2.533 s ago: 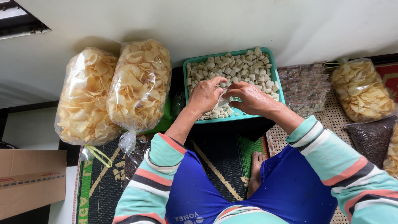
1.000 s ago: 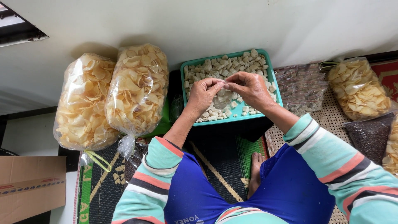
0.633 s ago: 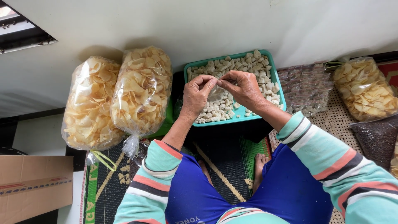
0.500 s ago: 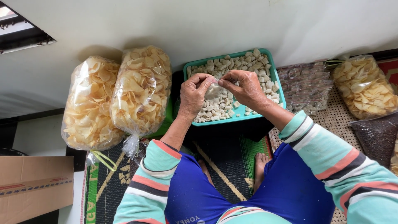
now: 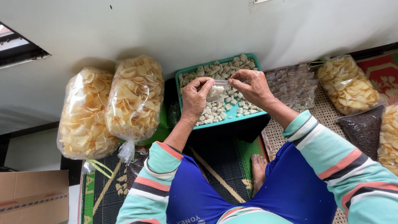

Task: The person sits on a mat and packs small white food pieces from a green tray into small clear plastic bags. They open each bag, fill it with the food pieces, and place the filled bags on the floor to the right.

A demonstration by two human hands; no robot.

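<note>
Seated on a woven mat [image 5: 215,166] against a pale wall [image 5: 207,29], I am holding a small clear plastic bag [image 5: 216,92] of pale snack pieces between both hands, just above a green tray [image 5: 179,89]. My left hand [image 5: 195,97] is curling around the bag's left side, fingers bent inward and thumb pressing against the plastic, so the hand is closing on it rather than lying spread. My right hand [image 5: 251,87] is pinching the bag's upper edge, fingertips drawn together at the rim and knuckles arching over the tray. The bag is hanging in the narrow gap between the two hands, partly filled, its bottom nearly brushing the loose pale pieces [image 5: 215,112] that are covering the tray floor. To my left, two large clear sacks of yellow crackers [image 5: 112,108] are leaning side by side against the wall. To my right, a flat packet of darker goods [image 5: 292,85] is lying just beside the tray, with another cracker sack [image 5: 346,85] beyond it. My bare foot [image 5: 259,170] is resting on the mat below the tray.
</note>
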